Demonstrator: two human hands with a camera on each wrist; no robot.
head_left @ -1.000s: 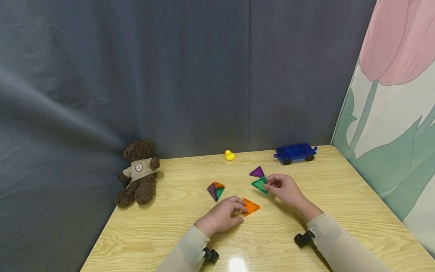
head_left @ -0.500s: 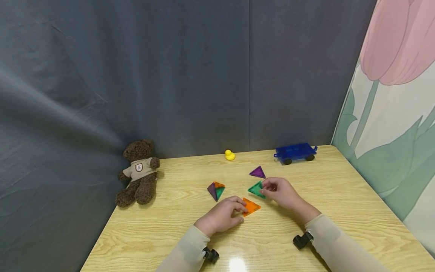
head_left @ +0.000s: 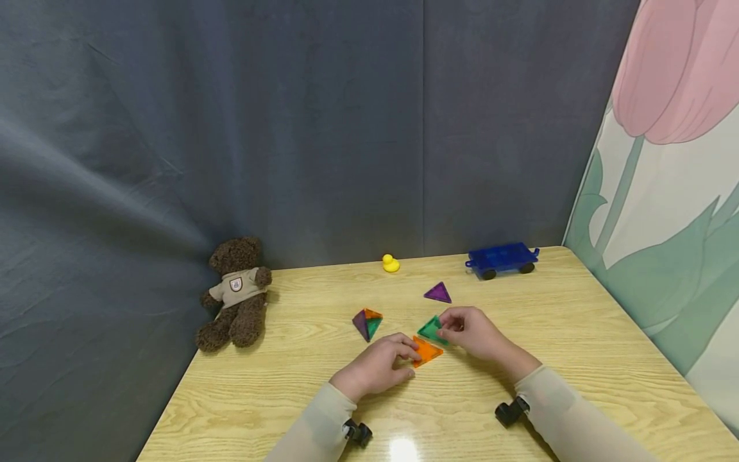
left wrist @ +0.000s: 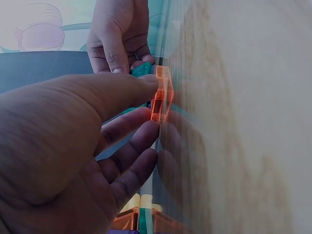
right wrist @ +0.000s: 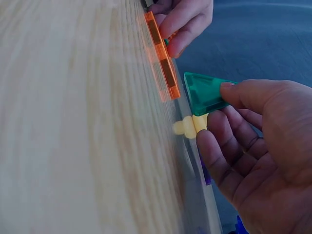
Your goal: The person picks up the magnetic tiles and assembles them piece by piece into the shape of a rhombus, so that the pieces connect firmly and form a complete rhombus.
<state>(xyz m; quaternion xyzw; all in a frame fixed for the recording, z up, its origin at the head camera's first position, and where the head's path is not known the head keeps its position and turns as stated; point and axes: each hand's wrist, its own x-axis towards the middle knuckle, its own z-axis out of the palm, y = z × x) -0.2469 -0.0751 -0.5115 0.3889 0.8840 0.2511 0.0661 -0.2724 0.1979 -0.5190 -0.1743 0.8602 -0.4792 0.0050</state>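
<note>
My left hand [head_left: 378, 364] rests low on the table and holds an orange triangular magnetic tile [head_left: 428, 351], its thumb and index finger at the tile's left side. The tile lies flat in the right wrist view. My right hand [head_left: 475, 333] pinches a green triangular magnetic tile [right wrist: 204, 92] between thumb and fingers, slightly tilted. This green tile is close above the orange one, just beyond its far edge. Farther back, a purple triangular tile [head_left: 439, 292] lies flat. Left of the tiles stands a small pyramid [head_left: 367, 324] with purple, orange and green faces.
A brown teddy bear [head_left: 237, 295] in a beige shirt sits at the table's left edge. Along the back are a yellow rubber duck [head_left: 390, 264] and a blue wheeled cart [head_left: 501, 259]. Behind the wooden table [head_left: 277, 391] hangs a dark curtain [head_left: 323, 128].
My right hand has brought the green tile left and toward me, away from the purple tile and up to the orange one. My left hand and the orange tile have stayed in place.
</note>
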